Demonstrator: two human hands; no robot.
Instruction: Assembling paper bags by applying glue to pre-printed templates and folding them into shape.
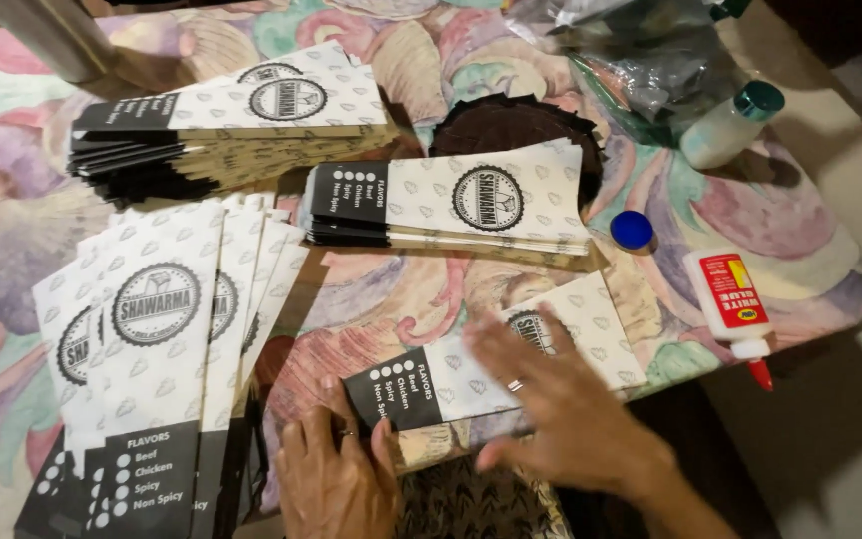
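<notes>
Left of both hands, a fanned spread of flat printed paper sleeves (167,329) lies overlapping on the tabletop (830,250), white with a round black emblem and a black band at one end. Beyond the hands and still to the left sits a tall stack of sleeves (221,125), its edges squared; it looks like finished, pressed pieces, though that is a judgement from how neatly they lie.

The left hand (336,469) rests flat, fingers spread and open, at the black end of the single paper sleeve (491,364) lying directly under the hands at the near edge of the tabletop. The right hand (561,409) lies open over the middle of the same sleeve, palm down, pressing or smoothing it; neither hand grips anything.

Just beyond the hands a shorter pile of sleeves (451,205) lies across a dark brown scalloped mat (511,125). Judging by the piles, much is already done, while the fanned pieces may yet be waiting.

To the right of the right hand, a blue cap (633,230) lies by itself, a white glue bottle (733,304) with a red nozzle lies on its side at the edge, and farther off a white bottle with a teal cap (730,125) leans beside crumpled clear plastic bags (641,50).
</notes>
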